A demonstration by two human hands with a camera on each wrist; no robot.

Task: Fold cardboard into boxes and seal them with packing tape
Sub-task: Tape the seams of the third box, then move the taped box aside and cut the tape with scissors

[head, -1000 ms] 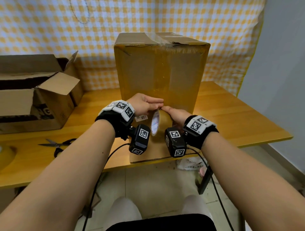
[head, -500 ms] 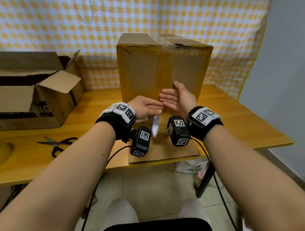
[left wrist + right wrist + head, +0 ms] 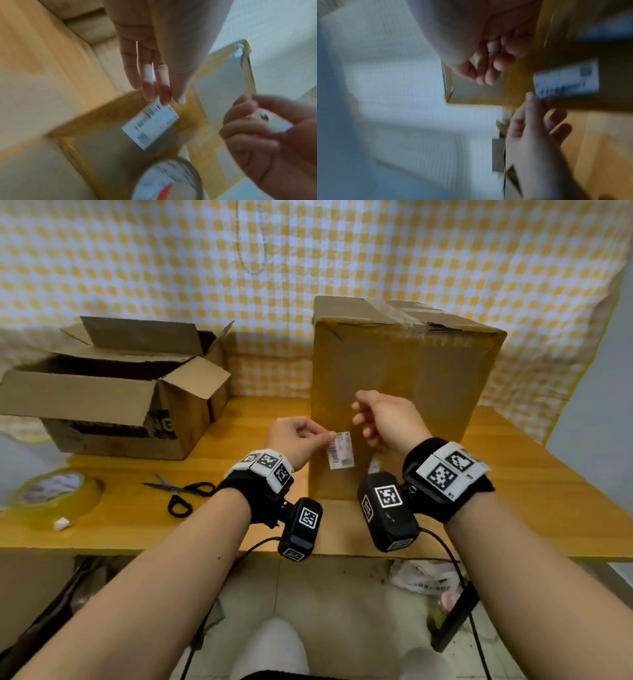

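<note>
Tall sealed cardboard box (image 3: 404,405) upright on the wooden surface (image 3: 534,474), left hand (image 3: 298,440) grip pinching a barcode label (image 3: 340,450) against its front face, right hand (image 3: 387,419) grip loosely curled and released just beside, tape roll (image 3: 58,494) far left, scissors (image 3: 181,494), open cardboard box (image 3: 113,402) behind

Brown box (image 3: 404,392), yellow-and-white checked cloth (image 3: 376,251)

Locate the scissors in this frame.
In the head view, the scissors lie flat on the table, left of the tall box, between the tape roll and the left hand, in front of the open box.
</note>
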